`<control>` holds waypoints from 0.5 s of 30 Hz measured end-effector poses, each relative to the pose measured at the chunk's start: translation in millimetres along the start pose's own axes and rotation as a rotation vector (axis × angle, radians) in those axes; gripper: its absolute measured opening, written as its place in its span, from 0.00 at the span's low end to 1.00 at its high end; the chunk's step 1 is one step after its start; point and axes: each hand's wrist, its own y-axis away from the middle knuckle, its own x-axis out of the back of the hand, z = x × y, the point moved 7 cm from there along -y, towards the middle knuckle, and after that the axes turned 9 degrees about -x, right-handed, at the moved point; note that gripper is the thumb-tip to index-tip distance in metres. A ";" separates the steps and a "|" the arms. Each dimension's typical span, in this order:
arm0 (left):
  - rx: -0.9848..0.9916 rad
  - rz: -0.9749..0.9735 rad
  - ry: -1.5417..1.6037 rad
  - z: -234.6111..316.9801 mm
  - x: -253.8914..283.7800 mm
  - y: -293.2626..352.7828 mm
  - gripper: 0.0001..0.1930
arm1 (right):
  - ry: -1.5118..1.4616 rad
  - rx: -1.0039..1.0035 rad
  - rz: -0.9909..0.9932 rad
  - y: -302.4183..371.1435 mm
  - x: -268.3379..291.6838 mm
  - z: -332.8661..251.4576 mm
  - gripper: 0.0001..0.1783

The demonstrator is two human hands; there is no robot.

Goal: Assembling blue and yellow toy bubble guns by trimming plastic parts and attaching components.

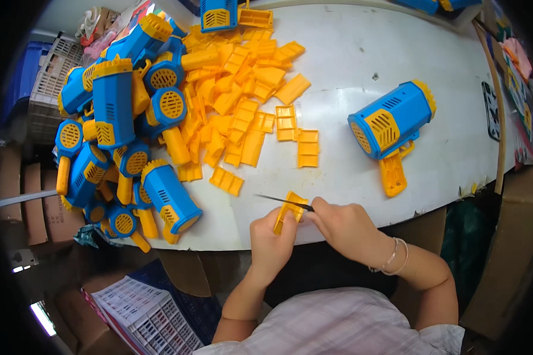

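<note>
Near the table's front edge, my left hand [270,247] pinches a small yellow plastic cover [288,208] with ribbed compartments inside. My right hand [344,231] grips the black handle of a thin, dark, pointed tool [276,199]. Its blade lies across the cover and points left; whether it is a knife or another pointed tool I cannot make out. To the right, a blue and yellow toy blaster [391,121] lies on its side, its yellow handle [392,174] turned toward me with the hollow inside showing. A loose yellow cover [226,181] lies just beyond my left hand.
Many similar yellow covers [243,118] are heaped on the white table [337,53]. Left of them, several blue and yellow blasters [114,106] are piled up to the table edge. A printed sheet [145,313] and cardboard boxes [47,201] are at the lower left.
</note>
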 end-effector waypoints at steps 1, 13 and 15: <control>0.034 -0.020 -0.010 -2.1 -1.1 2.1 0.10 | 0.044 -0.056 0.019 -3.5 -2.8 11.8 0.09; -0.140 -0.004 -0.220 14.6 -3.1 3.1 0.07 | -0.016 0.050 -0.020 5.6 3.4 -7.0 0.10; -0.148 -0.004 -0.190 18.4 -1.3 0.2 0.07 | 0.011 -0.013 0.022 -0.6 2.7 11.6 0.10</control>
